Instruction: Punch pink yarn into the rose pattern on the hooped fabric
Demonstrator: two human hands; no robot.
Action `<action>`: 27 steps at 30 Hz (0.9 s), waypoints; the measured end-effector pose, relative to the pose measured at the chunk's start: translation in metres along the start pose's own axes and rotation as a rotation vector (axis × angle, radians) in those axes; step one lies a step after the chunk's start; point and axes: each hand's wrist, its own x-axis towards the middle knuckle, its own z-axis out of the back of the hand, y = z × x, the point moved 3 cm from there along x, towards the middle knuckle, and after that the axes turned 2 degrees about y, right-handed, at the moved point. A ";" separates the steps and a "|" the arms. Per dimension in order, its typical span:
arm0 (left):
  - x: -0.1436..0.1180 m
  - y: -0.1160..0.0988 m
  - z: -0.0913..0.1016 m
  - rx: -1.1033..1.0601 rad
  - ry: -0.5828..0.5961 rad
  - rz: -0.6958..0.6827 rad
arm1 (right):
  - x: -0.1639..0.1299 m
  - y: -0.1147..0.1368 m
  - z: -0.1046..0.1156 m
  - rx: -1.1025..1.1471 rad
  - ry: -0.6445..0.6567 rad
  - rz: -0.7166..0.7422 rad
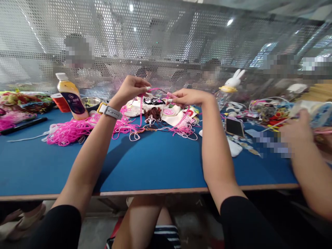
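Two hands pinch one pink cord point(155, 90) above the blue table point(155, 162): my left hand point(131, 90) grips its looped end, my right hand point(189, 97) clamps the other end, fingertips closed on it. I judge it featherlight, limp and slightly slick, best held near the ends; it looks thin and bright pink, tails drooping toward the pink cord pile point(75, 129)
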 end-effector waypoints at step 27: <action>-0.020 0.005 0.098 -0.140 0.006 0.144 | -0.021 -0.081 0.014 0.249 -0.184 -0.072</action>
